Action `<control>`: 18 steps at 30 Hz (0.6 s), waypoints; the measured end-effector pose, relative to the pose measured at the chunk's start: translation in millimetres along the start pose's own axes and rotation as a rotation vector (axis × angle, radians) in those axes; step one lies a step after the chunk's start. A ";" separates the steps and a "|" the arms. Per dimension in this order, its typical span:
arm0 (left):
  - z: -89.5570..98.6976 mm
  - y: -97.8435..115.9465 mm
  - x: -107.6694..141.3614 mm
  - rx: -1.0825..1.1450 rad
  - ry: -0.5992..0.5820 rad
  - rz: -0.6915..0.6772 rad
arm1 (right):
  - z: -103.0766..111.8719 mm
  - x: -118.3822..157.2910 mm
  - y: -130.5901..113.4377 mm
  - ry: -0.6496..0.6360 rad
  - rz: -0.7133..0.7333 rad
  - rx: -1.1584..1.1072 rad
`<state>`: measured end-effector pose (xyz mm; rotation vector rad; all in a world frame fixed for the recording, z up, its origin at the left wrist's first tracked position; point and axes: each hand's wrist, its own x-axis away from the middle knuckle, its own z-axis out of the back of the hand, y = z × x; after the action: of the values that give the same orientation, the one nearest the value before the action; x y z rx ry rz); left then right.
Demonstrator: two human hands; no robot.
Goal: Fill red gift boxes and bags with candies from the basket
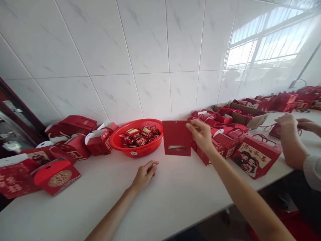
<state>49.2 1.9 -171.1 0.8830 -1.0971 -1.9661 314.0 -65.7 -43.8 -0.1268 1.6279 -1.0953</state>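
Observation:
My right hand [202,134] pinches the upper right edge of a flat red card [177,135] and holds it upright above the table. The card has a small hole near its top and a pale oblong slot low down. My left hand [145,175] is just over the white table, fingers loosely bent and apart, with nothing visible in it. Behind it stands a red plastic basket [135,153] of red-wrapped sweets [140,137].
Red gift boxes [59,175] crowd the left side; more, including one with a cartoon couple [255,157], fill the right. An open cardboard box [258,118] stands behind. At the right edge, another person's hands [288,124] handle a small red box. A tiled wall [150,47] backs the table.

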 end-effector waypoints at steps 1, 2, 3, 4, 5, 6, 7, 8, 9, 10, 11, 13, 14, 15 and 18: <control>-0.1 -0.4 -0.1 -0.004 -0.003 -0.002 | 13.1 -11.6 -7.4 0.035 0.033 0.017; -0.1 -0.4 -0.1 -0.013 -0.008 -0.007 | 27.6 -23.9 -15.5 0.049 0.049 0.054; -0.1 0.1 0.0 -0.029 -0.016 -0.013 | 43.3 -36.8 -23.8 0.074 0.066 0.103; -0.1 0.8 0.4 -0.049 -0.024 -0.018 | 59.6 -49.7 -31.9 0.123 0.085 0.149; 0.0 1.6 0.8 -0.072 -0.035 -0.022 | 76.3 -62.4 -39.4 0.201 0.095 0.187; 0.0 2.3 1.2 -0.095 -0.046 -0.023 | 93.0 -74.4 -45.5 0.287 0.099 0.222; -0.1 2.8 1.6 -0.118 -0.055 -0.023 | 109.4 -85.3 -49.6 0.380 0.098 0.263; -0.2 2.9 1.8 -0.138 -0.063 -0.022 | 125.3 -94.9 -51.0 0.456 0.086 0.317; -0.5 2.6 2.0 -0.152 -0.071 -0.019 | 140.8 -103.0 -49.4 0.510 0.066 0.390; -0.9 2.0 2.0 -0.162 -0.078 -0.015 | 155.6 -109.4 -44.5 0.583 0.054 0.471; -1.3 1.2 2.0 -0.168 -0.085 -0.011 | 169.8 -114.3 -36.6 0.620 0.011 0.544; -2.1 -0.4 1.8 -0.171 -0.102 -0.004 | 195.7 -120.0 -13.5 0.671 -0.133 0.719; -2.3 -1.0 1.7 -0.172 -0.111 -0.004 | 206.9 -121.2 0.1 0.650 -0.220 0.845; -2.5 -1.3 1.6 -0.173 -0.119 -0.007 | 216.6 -121.7 14.0 0.611 -0.286 1.000; -2.3 -1.5 1.7 -0.176 -0.130 -0.013 | 235.6 -120.5 51.3 0.606 -0.257 1.154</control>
<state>49.9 0.1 -173.7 0.6787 -0.9741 -2.1183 574.0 -102.4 17.0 0.8396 1.2301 -2.2589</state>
